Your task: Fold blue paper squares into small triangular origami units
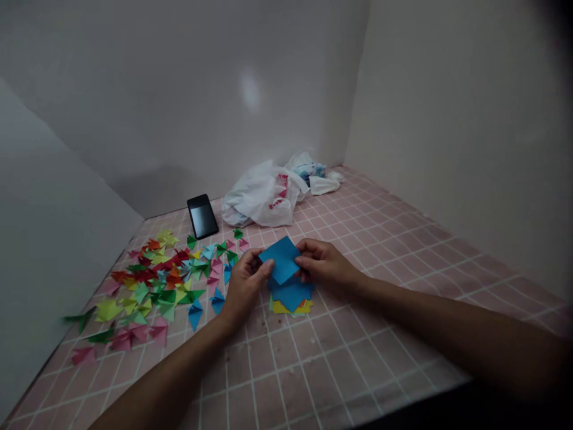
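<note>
Blue paper square [281, 260] is up in the air right over the stack of coloured sheets [292, 295], pinched at one side corner by the left hand [245, 283] and at the opposite one by the right hand [326, 266], thumbs on the near face. Left of that stack it's a total jumble of little folded paper pieces [168, 297] in red, green, yellow, pink and blue, all over the pink grid-patterned tabletop [380, 239]. Behind the stack sits a crumpled white plastic bag [264, 197], plus a black phone or tablet [203, 218] back and to its left.
</note>
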`<state>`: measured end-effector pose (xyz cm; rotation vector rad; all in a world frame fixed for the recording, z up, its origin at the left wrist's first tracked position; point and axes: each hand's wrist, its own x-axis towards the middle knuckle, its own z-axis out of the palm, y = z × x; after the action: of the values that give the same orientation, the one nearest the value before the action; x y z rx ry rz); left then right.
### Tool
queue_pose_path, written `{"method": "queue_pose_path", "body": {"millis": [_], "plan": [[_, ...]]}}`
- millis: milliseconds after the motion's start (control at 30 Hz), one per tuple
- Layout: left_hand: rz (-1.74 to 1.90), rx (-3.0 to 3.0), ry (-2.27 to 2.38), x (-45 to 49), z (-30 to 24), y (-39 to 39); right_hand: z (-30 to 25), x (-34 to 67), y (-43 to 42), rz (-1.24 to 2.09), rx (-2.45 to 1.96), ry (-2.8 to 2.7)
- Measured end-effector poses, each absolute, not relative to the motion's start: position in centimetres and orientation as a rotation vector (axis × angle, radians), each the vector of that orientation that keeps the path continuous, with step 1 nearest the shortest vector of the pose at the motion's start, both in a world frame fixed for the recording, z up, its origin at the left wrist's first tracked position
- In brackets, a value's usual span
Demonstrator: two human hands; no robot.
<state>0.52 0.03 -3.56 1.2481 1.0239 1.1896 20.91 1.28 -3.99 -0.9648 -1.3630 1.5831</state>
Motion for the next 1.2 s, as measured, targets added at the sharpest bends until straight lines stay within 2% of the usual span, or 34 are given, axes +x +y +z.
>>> {"method": "queue_pose_path", "body": {"millis": [367,533,767,1033,1200], "plan": [[0.983,1.42,1.076,0.38,-3.92,-0.37,-4.71,20.72,1.04,1.584,-0.847,-1.345],[0.965,1.331,0.969,0.7,-3.65,-0.34,-4.41,20.46,0.82,1.523,-0.928,-1.243],[1.049,1.392,1.118,0.1,-4.0,0.04,-4.5,20.21,0.4,1.681,-0.837,-1.305],[1.031,1.223,1.019,0.74,-3.94,-0.37,-4.28,20.48,0.5,1.552,-0.898,-1.28],[1.035,1.199,1.015,0.7,-4.23,-0.32,-4.27,20.47,0.34,1.616,-0.859,-1.217]]}}
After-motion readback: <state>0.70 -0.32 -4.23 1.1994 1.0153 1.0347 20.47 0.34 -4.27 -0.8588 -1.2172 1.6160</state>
